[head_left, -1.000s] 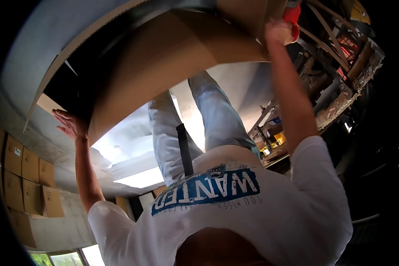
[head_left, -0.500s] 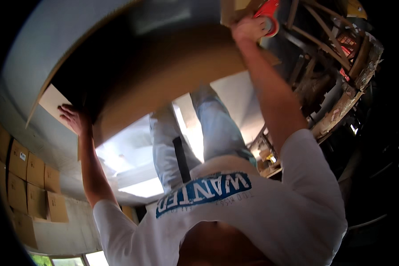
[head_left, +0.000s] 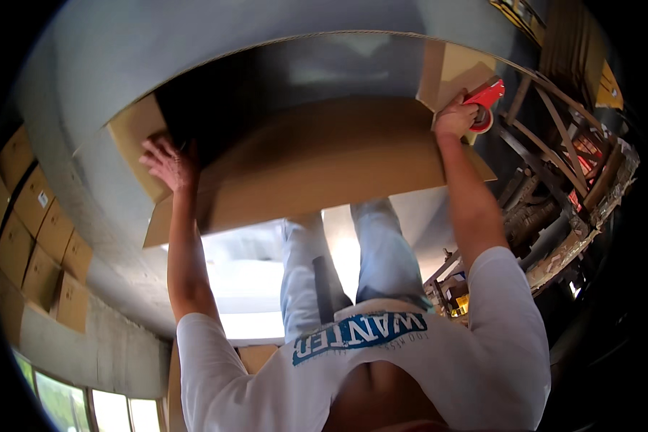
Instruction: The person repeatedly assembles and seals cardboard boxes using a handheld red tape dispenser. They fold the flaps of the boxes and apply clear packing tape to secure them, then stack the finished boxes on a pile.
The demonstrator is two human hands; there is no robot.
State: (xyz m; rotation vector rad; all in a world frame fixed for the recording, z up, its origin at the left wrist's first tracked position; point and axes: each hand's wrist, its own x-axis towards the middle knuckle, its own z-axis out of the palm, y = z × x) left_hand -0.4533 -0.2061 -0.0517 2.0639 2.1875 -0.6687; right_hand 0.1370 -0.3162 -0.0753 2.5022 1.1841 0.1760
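A large brown cardboard box [head_left: 317, 173] spans the space before me with its flaps standing apart; its inside is mostly in shadow. My left hand [head_left: 171, 162] lies with fingers spread against the short flap [head_left: 138, 137] at the box's left end. At the right end, my right hand [head_left: 455, 119] grips a red tape dispenser [head_left: 487, 93] with a roll of tape in it, close beside the right short flap [head_left: 457, 68]. Whether that hand also touches the flap I cannot tell.
Several closed cartons [head_left: 39, 209] are stacked along the left wall. To the right stands a brown frame [head_left: 554, 122] amid clutter, with a ragged-edged piece [head_left: 576, 248] below it. Windows [head_left: 65, 403] show at the lower left.
My view has shifted, so the box and both hands sit lower in the picture and more of the box's far edge shows. The tape dispenser stays in my right hand.
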